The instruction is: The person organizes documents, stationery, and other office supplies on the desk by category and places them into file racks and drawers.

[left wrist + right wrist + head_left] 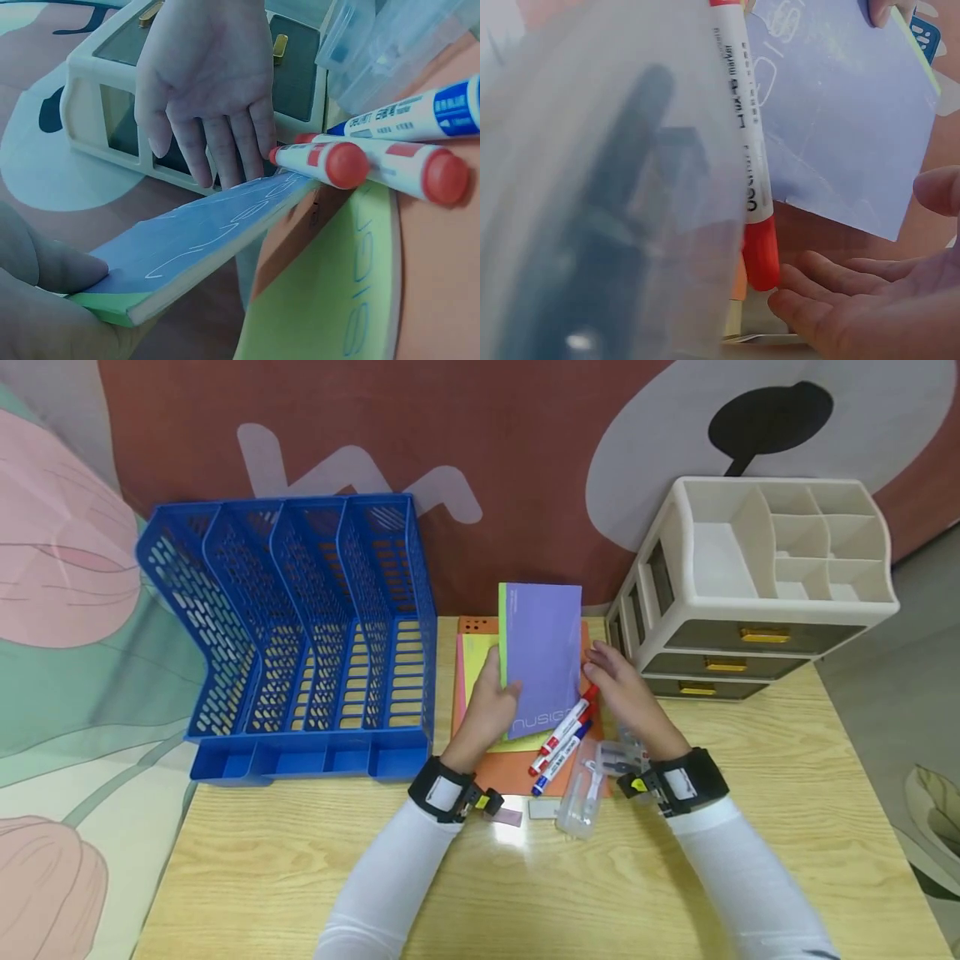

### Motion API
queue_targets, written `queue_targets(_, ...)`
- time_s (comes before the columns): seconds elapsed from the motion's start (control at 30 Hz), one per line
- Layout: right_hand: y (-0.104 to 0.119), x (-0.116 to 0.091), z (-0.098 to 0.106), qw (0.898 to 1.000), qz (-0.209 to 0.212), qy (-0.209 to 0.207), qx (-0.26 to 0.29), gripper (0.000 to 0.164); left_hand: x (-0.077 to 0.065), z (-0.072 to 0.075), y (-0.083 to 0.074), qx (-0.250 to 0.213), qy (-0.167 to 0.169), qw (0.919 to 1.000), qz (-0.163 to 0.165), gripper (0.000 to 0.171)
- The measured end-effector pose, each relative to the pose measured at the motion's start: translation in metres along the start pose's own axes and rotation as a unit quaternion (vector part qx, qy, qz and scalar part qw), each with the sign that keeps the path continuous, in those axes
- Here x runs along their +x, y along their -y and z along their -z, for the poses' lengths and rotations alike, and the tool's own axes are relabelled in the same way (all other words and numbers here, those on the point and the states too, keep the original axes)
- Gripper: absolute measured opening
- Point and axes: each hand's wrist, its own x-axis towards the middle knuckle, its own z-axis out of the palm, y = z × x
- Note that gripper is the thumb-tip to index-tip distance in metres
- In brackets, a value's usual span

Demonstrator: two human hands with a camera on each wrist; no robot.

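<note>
My left hand [491,702] pinches a purple notebook [543,652] with a lime-green spine by its left edge, the thumb on the cover. In the left wrist view the notebook [202,232] is raised at a tilt above a yellow-green notebook [322,285]. My right hand [626,689] is beside the purple notebook's right edge, fingers extended and holding nothing. Two red markers [564,727] and a blue marker [558,764] lie by the notebook's lower right corner. Beneath them are the yellow-green notebook and an orange one [502,772].
A blue file rack [311,752] with several slots stands at left. At right is a cream drawer organizer [787,610] with several top compartments. Clear plastic cases [577,806] lie near my right wrist. A pinkish small block [510,817] and a whitish one [543,810] lie in front.
</note>
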Motion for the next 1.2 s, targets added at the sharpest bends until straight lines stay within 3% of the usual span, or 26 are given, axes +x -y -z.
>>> queue_targets(0.43, 0.011, -0.001, 0.000, 0.999, 0.019, 0.009, 0.027, 0.067, -0.015, 0.010, -0.024, -0.038, -0.026, 0.9973, -0.057, 0.051)
queue_targets(0.63, 0.016, -0.003, -0.004, 0.995, 0.004, 0.033, 0.098, 0.047, -0.020, 0.015, -0.026, -0.098, -0.024, 0.9918, -0.079, 0.051)
queue_targets(0.77, 0.017, -0.004, -0.007, 0.986, 0.006, 0.054, 0.159, 0.039, -0.023, 0.019, -0.027, -0.133, -0.005, 0.9894, -0.059, 0.064)
queue_targets(1.0, 0.015, -0.008, -0.009, 0.986, 0.032, 0.078, 0.142, 0.033, -0.025, 0.025, -0.028, -0.192, 0.024, 0.9811, -0.007, 0.073)
queue_targets(1.2, 0.017, -0.012, -0.013, 0.986, 0.047, 0.097, 0.125, 0.028, -0.028, 0.031, -0.023, -0.170, 0.048, 0.9842, 0.014, 0.068)
